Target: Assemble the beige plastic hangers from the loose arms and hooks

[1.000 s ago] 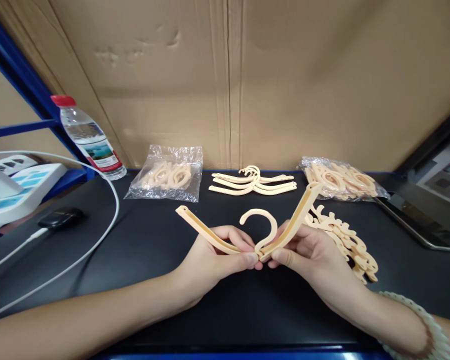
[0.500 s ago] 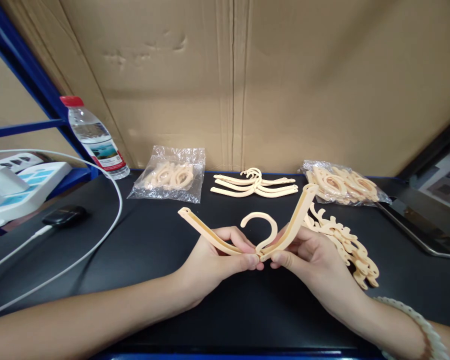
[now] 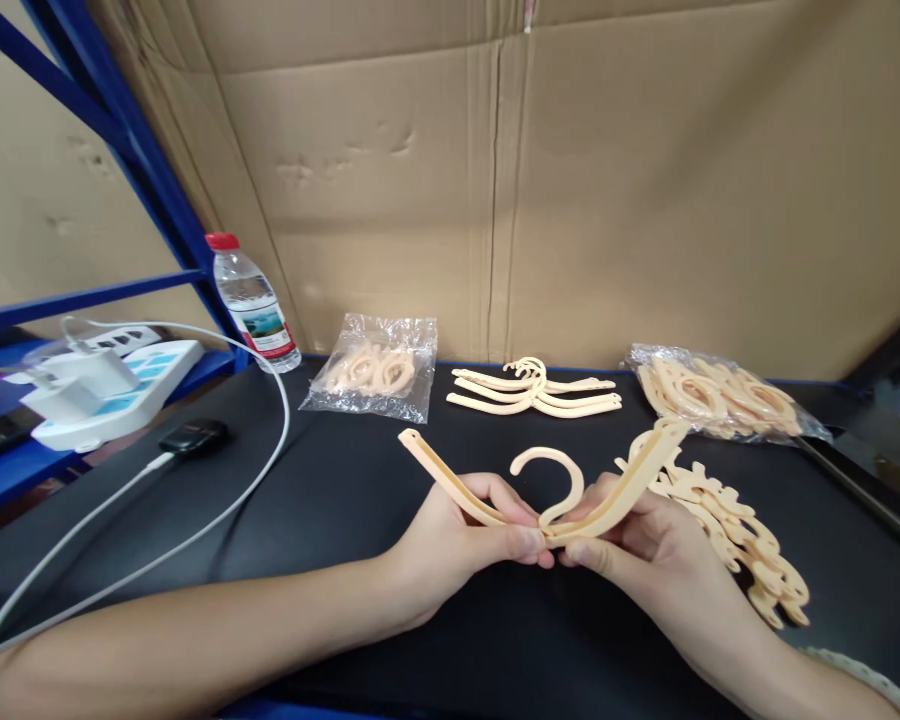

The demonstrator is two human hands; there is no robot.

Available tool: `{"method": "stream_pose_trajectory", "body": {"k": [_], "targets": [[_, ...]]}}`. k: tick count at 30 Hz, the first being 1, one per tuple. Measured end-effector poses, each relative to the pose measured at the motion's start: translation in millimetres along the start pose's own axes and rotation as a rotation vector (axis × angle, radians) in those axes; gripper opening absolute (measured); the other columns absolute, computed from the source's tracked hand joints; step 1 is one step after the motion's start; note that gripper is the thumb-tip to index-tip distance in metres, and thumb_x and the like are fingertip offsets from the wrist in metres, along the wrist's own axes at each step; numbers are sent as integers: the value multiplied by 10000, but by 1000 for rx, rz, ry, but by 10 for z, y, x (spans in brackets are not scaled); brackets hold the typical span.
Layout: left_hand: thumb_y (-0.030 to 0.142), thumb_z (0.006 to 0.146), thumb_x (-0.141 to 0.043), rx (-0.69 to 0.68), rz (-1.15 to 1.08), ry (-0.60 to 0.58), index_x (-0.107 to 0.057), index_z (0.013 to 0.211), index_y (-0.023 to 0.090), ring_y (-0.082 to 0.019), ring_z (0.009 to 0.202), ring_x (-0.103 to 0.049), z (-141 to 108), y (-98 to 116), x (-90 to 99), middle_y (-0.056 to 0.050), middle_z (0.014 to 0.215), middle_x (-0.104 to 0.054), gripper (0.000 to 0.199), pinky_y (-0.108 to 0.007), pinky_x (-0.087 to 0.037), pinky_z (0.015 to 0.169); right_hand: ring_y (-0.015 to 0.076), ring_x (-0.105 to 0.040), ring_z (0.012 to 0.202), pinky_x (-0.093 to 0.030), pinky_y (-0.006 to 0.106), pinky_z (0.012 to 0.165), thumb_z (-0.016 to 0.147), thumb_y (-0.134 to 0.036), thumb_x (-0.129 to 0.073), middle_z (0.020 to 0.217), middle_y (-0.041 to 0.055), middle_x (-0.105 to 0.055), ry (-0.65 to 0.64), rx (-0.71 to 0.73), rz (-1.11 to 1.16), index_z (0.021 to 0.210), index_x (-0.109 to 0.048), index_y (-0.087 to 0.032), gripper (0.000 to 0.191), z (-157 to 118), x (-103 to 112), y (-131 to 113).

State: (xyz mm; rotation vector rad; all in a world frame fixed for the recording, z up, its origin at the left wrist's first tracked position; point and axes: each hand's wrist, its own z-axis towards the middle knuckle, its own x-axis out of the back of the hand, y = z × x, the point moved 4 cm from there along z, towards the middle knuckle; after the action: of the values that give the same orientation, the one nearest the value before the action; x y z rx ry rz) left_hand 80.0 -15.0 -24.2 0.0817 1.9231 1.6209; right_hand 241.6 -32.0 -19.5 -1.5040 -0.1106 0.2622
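A cream plastic folding hanger is held up between both hands above the black table, its hook standing up and its two arms slanting upward in a V. My left hand pinches the left arm close to the centre joint. On the other side of the joint, my right hand grips the right arm, thumb in front and fingers behind. The fingertips partly hide the joint. Just beyond my right hand lies a row of loose cream hanger parts. Farther back rests a stack of several spread hangers.
Clear bags of hanger parts lie back left and back right. A water bottle leans by the blue frame. At left are a white power strip, a black adapter and a looping cable. Cardboard walls the back.
The camera view has shifted, so the scene sits farther right and lower. The hanger's right arm leans a little farther outward, widening the V. Both hands keep their hold.
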Motion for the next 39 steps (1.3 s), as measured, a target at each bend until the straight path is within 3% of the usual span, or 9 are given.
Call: {"method": "stream_pose_trajectory", "body": {"k": [6, 10, 17, 23, 25, 28, 31, 35, 39], "targets": [[217, 670, -848, 31, 71, 26, -627, 719, 106, -146, 662, -704, -21, 40, 33, -62, 713, -731, 252, -241, -545, 655, 184, -661, 736, -566, 277, 654, 721, -411, -789, 804, 42, -701, -20, -71, -150, 756, -667, -197, 248, 12, 22, 56], [221, 669, -851, -13, 117, 118, -646, 741, 104, -123, 631, -678, -7, 132, 141, -51, 686, -717, 247, -213, -520, 623, 161, -609, 689, -525, 239, 539, 752, -452, -757, 795, 38, -643, 71, -79, -139, 803, -680, -198, 271, 3, 121, 4], [228, 665, -856, -7, 35, 205, -635, 728, 109, -118, 669, -685, 29, 171, 269, -59, 766, -724, 258, -209, -527, 667, 144, -601, 634, -528, 242, 549, 717, -439, -793, 757, 29, -631, 190, -8, -156, 869, -660, -194, 318, 47, 338, -59], [204, 717, -816, -18, -56, 194, -646, 719, 103, -117, 698, -688, 41, 187, 280, -57, 725, -722, 198, -193, -545, 713, 135, -583, 565, -516, 262, 558, 751, -401, -763, 701, 10, -631, 6, -14, -410, 780, -611, -202, 252, 77, 370, -131], [179, 750, -784, -13, -91, 195, -653, 721, 97, -115, 708, -694, 52, 189, 292, -69, 751, -730, 157, -180, -550, 722, 156, -591, 586, -508, 271, 552, 763, -380, -749, 702, 14, -636, -46, 64, -575, 764, -626, -215, 206, 80, 397, -177], [157, 773, -756, 6, -126, 219, -656, 741, 94, -126, 711, -706, 64, 191, 309, -88, 775, -739, 122, -179, -561, 725, 201, -627, 693, -513, 312, 623, 823, -338, -681, 803, 42, -685, -26, 360, -899, 861, -690, -251, 95, 68, 442, -280], [147, 781, -736, 6, -143, 268, -660, 757, 96, -134, 686, -705, 65, 213, 323, -85, 761, -732, 94, -188, -571, 704, 235, -634, 820, -514, 359, 723, 884, -292, -600, 876, 55, -700, -60, 577, -1150, 969, -705, -280, 136, 59, 467, -322], [120, 819, -623, -22, -177, 339, -672, 753, 100, -154, 677, -709, 67, 276, 351, -57, 765, -702, 84, -222, -582, 712, 256, -619, 897, -505, 385, 766, 916, -268, -552, 861, 59, -705, -38, 643, -1240, 944, -697, -265, 148, 112, 594, -404], [130, 823, -585, -90, -212, 330, -677, 842, 97, -218, 868, -723, 100, 382, 378, -105, 919, -722, 99, -301, -555, 903, 254, -627, 874, -494, 401, 786, 912, -259, -554, 862, 67, -702, 74, 693, -1252, 900, -690, -238, 138, 228, 749, -560]]}}
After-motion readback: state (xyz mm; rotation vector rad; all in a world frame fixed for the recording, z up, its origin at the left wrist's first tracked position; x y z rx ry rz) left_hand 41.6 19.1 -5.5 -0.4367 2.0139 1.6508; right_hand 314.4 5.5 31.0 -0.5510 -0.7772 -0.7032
